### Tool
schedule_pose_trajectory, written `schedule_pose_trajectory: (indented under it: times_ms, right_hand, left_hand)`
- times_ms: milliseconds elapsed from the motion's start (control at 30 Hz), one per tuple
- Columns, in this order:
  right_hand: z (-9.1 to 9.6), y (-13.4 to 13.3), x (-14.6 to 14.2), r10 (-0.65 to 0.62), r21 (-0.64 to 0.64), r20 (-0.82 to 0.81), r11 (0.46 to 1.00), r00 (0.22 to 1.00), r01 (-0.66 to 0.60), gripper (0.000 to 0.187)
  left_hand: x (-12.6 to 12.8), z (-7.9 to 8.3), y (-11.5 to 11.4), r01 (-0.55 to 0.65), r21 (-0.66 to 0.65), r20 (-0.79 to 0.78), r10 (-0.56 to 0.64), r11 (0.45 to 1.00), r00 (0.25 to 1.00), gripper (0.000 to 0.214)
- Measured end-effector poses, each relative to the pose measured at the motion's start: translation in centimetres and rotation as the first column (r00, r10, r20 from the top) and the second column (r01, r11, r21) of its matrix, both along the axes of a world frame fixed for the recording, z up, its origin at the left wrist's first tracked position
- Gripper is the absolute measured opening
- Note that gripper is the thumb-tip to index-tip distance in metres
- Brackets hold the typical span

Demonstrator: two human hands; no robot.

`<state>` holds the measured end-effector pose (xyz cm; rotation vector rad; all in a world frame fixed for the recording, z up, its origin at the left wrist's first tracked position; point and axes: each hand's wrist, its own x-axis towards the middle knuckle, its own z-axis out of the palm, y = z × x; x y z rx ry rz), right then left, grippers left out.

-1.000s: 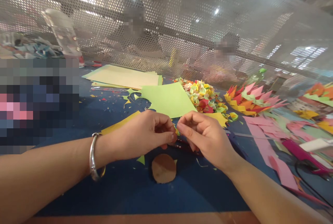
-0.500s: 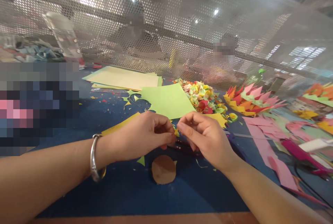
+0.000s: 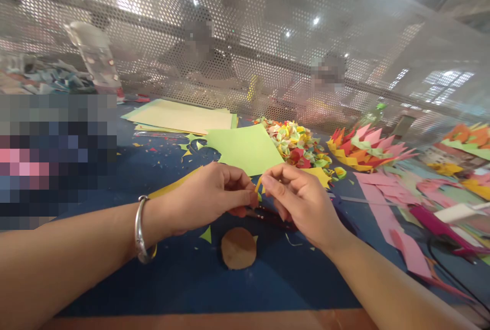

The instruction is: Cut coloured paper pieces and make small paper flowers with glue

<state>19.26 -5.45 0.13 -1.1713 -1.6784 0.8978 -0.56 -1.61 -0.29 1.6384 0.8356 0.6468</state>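
Between the fingertips of both hands is a small yellow paper piece (image 3: 259, 183), seen almost edge-on as a thin strip. My left hand (image 3: 212, 194), with a silver bangle at the wrist, pinches its lower left side. The thumb and forefinger of my right hand (image 3: 300, 198) close on its upper right side. Below the hands lies a round brown cardboard disc (image 3: 239, 248) beside a green paper scrap (image 3: 206, 234). Just beyond them rests a light green paper sheet (image 3: 245, 148) with a curved cut edge. A yellow sheet (image 3: 176, 183) is partly hidden behind my left hand.
A heap of small coloured paper pieces (image 3: 298, 141) stands behind the right hand, beside spiky paper crowns (image 3: 369, 146). Stacked sheets (image 3: 179, 114) lie at the back. Pink strips (image 3: 383, 212) and a magenta object (image 3: 440, 228) are at right. A bottle (image 3: 95, 59) stands far left.
The yellow paper piece now shows upright between the fingertips, where before it was scarcely visible. Both hands keep nearly the same place; the view has shifted slightly.
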Motion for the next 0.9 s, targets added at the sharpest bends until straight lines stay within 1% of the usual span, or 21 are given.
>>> schedule_pose_trajectory:
  times_ms: [233,367,467,567,667,900]
  right_hand:
    - [0.02,0.04,-0.03,0.017,-0.028,-0.009,0.999,1.0,-0.017,0.034]
    - [-0.08,-0.04,0.05,0.009,-0.014,0.007,1.0,1.0,-0.009,0.032]
    - [-0.11,-0.1,0.11,-0.01,-0.006,0.02,1.0,1.0,0.01,0.032]
    - [-0.14,-0.12,0.08,-0.004,-0.017,0.025,1.0,1.0,0.004,0.033]
    - [-0.19,-0.08,0.06,0.001,-0.024,0.029,1.0,1.0,-0.001,0.033]
    - [-0.17,0.04,0.05,0.001,-0.024,0.036,1.0,0.999,0.0,0.03]
  left_hand:
    - [0.08,-0.11,-0.08,0.059,0.046,-0.047,-0.057,0.997,0.997,0.019]
    - [0.15,-0.13,-0.16,0.041,0.056,-0.058,-0.037,0.998,0.998,0.018]
    - [0.32,-0.24,-0.25,-0.013,0.041,0.021,0.013,0.999,1.0,0.016]
    - [0.51,-0.21,-0.33,-0.057,-0.011,0.118,0.058,0.998,0.991,0.021]
    - [0.67,-0.1,-0.28,-0.065,-0.05,0.134,0.071,0.997,0.988,0.019]
    - [0.75,-0.4,-0.04,-0.05,-0.063,0.153,0.059,0.997,0.987,0.018]
